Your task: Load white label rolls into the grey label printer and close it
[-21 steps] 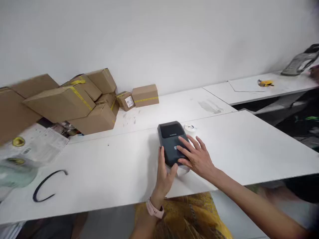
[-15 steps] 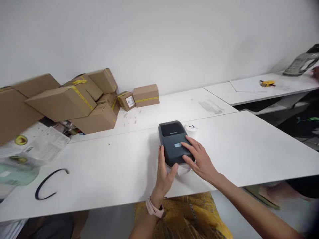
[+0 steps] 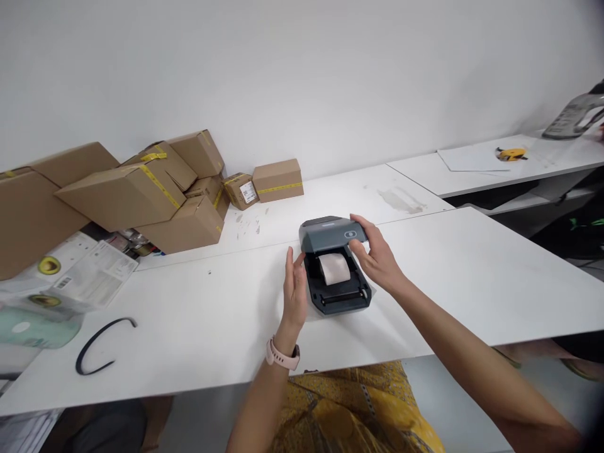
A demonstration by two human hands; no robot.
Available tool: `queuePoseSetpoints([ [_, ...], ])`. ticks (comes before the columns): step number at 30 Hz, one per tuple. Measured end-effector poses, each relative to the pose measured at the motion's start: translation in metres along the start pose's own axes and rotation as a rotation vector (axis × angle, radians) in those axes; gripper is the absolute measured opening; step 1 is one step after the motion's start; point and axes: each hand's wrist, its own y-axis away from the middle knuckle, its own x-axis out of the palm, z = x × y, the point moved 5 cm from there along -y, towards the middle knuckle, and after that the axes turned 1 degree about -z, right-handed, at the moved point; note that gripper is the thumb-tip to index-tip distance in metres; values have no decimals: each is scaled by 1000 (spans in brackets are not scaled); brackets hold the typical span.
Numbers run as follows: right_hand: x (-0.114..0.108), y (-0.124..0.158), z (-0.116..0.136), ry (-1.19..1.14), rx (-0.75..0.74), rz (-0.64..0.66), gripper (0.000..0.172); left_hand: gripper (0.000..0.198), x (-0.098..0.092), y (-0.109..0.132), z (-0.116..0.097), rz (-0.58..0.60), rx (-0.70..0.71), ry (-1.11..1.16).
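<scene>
A dark grey label printer (image 3: pixel 340 298) stands on the white table in front of me, its lid (image 3: pixel 325 236) swung up and tilted back. Inside lies a roll of white label paper (image 3: pixel 334 268), with a dark roller bar at the front. My right hand (image 3: pixel 377 255) grips the lid at its right edge, thumb on the near side and fingers round the far side. Beside the printer's left wall, my left hand (image 3: pixel 296 289) is upright with fingers stretched, its fingertips by the lid's left corner. Whether they press on it is hard to tell.
Cardboard boxes (image 3: pixel 117 195) are piled at the back left. On the left lie a dark curved band (image 3: pixel 87 349), a mint-green bottle (image 3: pixel 42 327) and avocado-printed packs (image 3: pixel 94 274). A yellow tape tool (image 3: pixel 512 154) and a clear jug (image 3: pixel 570 116) sit at the far right.
The printer's lid has gone from closed to raised, exposing the paper roll. My right hand moved up with the lid; my left hand shifted slightly left and away. The white roll behind is now hidden.
</scene>
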Motion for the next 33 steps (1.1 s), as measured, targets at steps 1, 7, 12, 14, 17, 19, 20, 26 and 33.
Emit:
queuePoseSetpoints([
  [1, 1, -9, 1, 2, 16, -11, 54, 60, -3, -4, 0, -15, 19, -40],
  [7, 3, -57, 7, -5, 138, -6, 56, 66, -5, -47, -50, -228, 508, -562],
  [12, 3, -62, -4, -144, 179, -61, 55, 44, 23, -95, -81, -20, 741, -763],
  [14, -2, -46, -17, -226, 213, -226, 50, 46, 26, -108, -82, 10, 722, -737],
  [17, 6, -22, -37, -185, 226, -199, 37, 49, 24, -126, -79, 36, 642, -683],
  [19, 26, -15, -41, -60, 134, 100, 28, 50, 22, -142, -77, 49, 591, -672],
  [20, 36, -12, -42, -1, 70, 249, 24, 50, 21, -150, -76, 54, 571, -670],
  [26, 54, -19, -59, 86, 39, 281, 24, 55, 22, -184, -76, 88, 542, -611],
  [33, 54, -43, -106, -61, 320, -20, 57, 75, 5, -177, -24, -78, 275, -392],
])
